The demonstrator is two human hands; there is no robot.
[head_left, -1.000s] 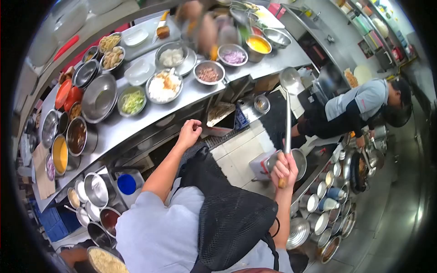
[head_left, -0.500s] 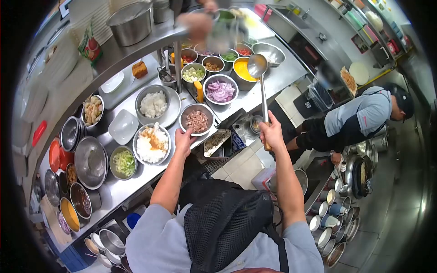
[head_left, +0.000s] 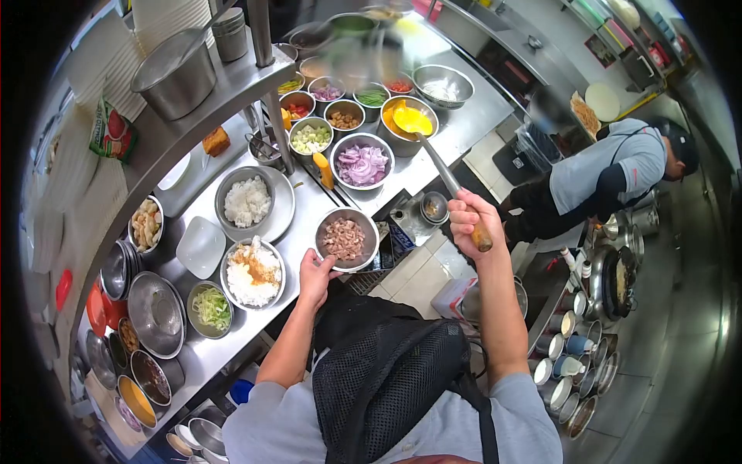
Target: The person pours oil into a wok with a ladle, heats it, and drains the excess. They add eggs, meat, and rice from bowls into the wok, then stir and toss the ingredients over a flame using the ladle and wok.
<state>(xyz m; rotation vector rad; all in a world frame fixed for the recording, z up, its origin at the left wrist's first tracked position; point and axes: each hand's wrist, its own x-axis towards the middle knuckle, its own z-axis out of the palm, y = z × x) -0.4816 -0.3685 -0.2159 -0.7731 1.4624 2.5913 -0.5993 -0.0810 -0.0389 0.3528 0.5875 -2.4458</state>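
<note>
My left hand grips the rim of a steel bowl of chopped meat, held near the counter's front edge. In my right hand is a long-handled ladle, its wooden grip end jutting from my fist. The ladle's head rests in a steel pot of yellow liquid that looks like beaten egg. Beside that pot stands a bowl of sliced red onion. A bowl of white rice with brown sauce sits left of my left hand.
Several ingredient bowls, including cut greens and plain rice, crowd the steel counter. A raised shelf overhangs its left side. At right, a person bends by the stove, near a wok. Something blurred moves at the top.
The ladle's head has gone from above the pot's rim down into the yellow liquid. My left hand has drawn the meat bowl toward me. The view has shifted slightly.
</note>
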